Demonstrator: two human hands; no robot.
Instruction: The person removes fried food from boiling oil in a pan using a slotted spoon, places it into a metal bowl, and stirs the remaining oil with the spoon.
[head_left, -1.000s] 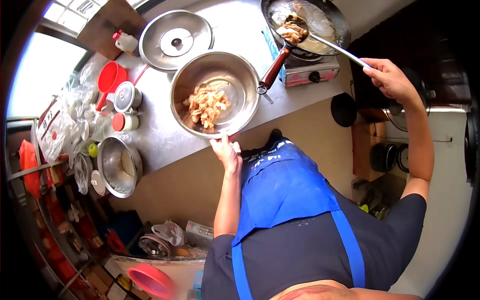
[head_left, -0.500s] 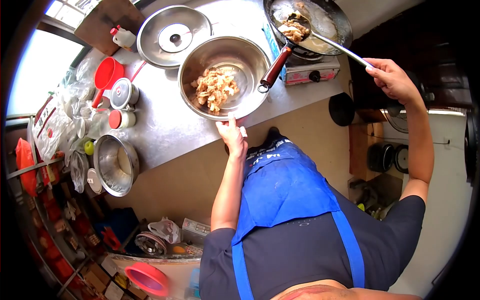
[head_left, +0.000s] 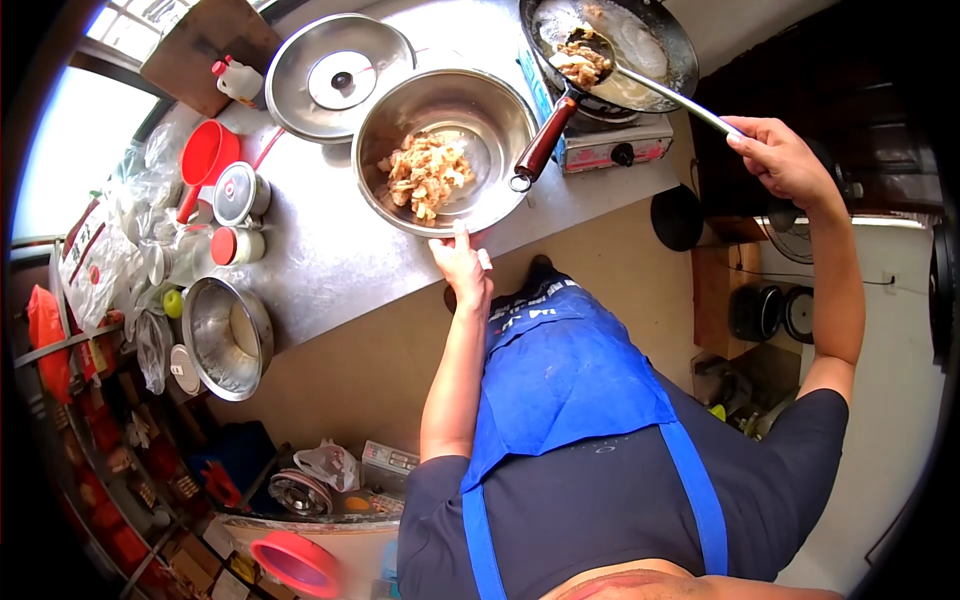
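Note:
My left hand (head_left: pixel 463 268) grips the near rim of a large steel bowl (head_left: pixel 500 195) at the table's front edge. Inside the bowl lies a heap of browned, battered pieces of food (head_left: pixel 425 172). My right hand (head_left: pixel 785 160) is closed round the end of a ladle (head_left: pixel 680 98) with a long metal handle. Its scoop holds more browned pieces (head_left: pixel 580 64), above the frying pan (head_left: pixel 684 60). Pale, foamy oil covers the pan's bottom. The pan's brown wooden handle (head_left: pixel 548 140) points toward me, its end beside the bowl's right rim.
The pan sits on a portable gas stove (head_left: pixel 625 150). A steel lid (head_left: pixel 380 95) lies behind the bowl. Leftward stand a red dipper (head_left: pixel 210 152), a lidded steel pot (head_left: pixel 240 193), a red-capped jar (head_left: pixel 236 246) and another steel bowl (head_left: pixel 228 340) at the table edge.
The view has shifted slightly, moving everything a little to the left. Both hands keep their holds, and the ladle remains over the pan with food in it.

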